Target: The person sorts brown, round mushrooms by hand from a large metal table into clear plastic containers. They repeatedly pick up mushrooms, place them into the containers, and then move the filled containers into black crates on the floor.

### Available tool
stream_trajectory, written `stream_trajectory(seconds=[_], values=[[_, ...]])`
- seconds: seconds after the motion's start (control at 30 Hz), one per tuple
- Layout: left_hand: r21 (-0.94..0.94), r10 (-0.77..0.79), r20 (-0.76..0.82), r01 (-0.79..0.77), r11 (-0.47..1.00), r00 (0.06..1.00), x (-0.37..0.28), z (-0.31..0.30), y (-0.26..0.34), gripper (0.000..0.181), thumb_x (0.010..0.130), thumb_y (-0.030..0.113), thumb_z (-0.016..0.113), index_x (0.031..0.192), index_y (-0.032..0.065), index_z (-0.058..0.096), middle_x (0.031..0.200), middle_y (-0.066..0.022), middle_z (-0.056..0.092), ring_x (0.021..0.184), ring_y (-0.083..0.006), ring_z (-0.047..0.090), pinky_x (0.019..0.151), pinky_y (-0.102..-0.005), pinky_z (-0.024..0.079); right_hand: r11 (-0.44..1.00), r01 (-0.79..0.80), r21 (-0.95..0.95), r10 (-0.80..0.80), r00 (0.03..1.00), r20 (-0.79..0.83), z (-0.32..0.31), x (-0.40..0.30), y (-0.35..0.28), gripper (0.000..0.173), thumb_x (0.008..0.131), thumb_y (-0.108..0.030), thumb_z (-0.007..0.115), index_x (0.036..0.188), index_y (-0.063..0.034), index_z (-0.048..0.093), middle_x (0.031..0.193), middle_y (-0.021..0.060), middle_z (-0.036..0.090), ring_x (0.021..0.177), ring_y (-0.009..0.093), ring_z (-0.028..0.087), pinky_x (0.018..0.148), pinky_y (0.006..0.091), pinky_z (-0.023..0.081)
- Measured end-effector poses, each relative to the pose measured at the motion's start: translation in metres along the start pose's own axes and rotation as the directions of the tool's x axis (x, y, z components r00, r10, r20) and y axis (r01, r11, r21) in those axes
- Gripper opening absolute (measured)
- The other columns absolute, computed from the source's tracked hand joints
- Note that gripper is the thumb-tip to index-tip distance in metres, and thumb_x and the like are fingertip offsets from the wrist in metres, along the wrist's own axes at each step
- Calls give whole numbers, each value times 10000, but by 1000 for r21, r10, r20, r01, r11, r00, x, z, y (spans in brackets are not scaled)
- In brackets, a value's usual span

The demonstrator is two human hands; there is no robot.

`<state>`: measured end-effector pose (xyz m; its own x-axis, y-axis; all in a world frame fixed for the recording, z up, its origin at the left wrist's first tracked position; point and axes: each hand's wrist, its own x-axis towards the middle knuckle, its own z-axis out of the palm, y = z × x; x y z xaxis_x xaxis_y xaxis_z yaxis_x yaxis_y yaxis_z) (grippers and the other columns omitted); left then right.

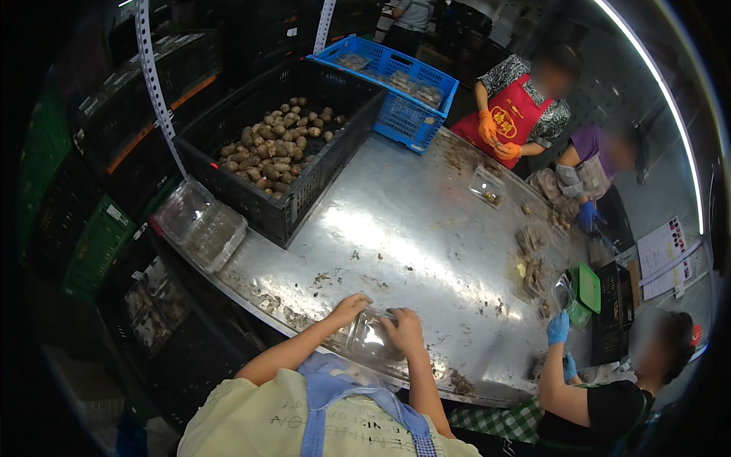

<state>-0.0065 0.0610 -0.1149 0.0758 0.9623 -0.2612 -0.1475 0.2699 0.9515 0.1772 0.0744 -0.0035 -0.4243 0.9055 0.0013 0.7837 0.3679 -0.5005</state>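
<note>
Directly in front of me on the metal table, both hands grip a clear plastic container (374, 341) near the table's edge. My left hand (350, 309) holds its far left corner. The fingers of my right hand (406, 332) lie over its right side. Glare on the plastic hides whether anything is inside. To the left stand stacked clear plastic containers (217, 233). Beyond them a large black crate (297, 211) holds a heap of small brown taro-like tubers (274, 143).
A blue crate (411, 117) with filled packs adjoins the black crate. Soil crumbs litter the metal table (365, 228). Co-workers in orange gloves (488, 127), blue gloves (558, 328) and darker blue gloves (587, 216) line the far and right sides. A green scale-like device (587, 288) stands right.
</note>
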Motion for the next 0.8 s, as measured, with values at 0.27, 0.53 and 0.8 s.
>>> stream_trajectory(seconds=[0.27, 0.53, 0.8], values=[[-8, 40, 133, -39, 999, 990, -4, -1, -12, 247, 932, 214, 473, 1097, 53, 563, 900, -67, 610, 814, -116, 558, 724, -269, 454, 995, -86, 56, 84, 996, 23, 3, -11, -9, 320, 735, -281, 703, 909, -15, 665, 856, 160, 588, 828, 329, 569, 750, 384, 461], [-94, 17, 261, 8, 996, 965, -30, -7, -6, 525, 1003, 385, 210, 1142, 31, 571, 1083, -108, 582, 1060, -196, 508, 968, -307, 358, 982, -135, 131, 130, 990, 50, -5, -24, -43, 340, 734, -315, 702, 826, 6, 638, 824, 166, 577, 807, 337, 551, 721, 387, 446], [202, -56, 216, 12, 979, 975, -28, -12, 11, 495, 991, 390, 244, 1166, 83, 591, 1152, -107, 589, 1073, -211, 532, 957, -324, 372, 969, 85, 234, -102, 993, 63, -5, -5, -35, 302, 776, -282, 653, 740, 7, 576, 764, 168, 531, 785, 344, 510, 711, 396, 414]])
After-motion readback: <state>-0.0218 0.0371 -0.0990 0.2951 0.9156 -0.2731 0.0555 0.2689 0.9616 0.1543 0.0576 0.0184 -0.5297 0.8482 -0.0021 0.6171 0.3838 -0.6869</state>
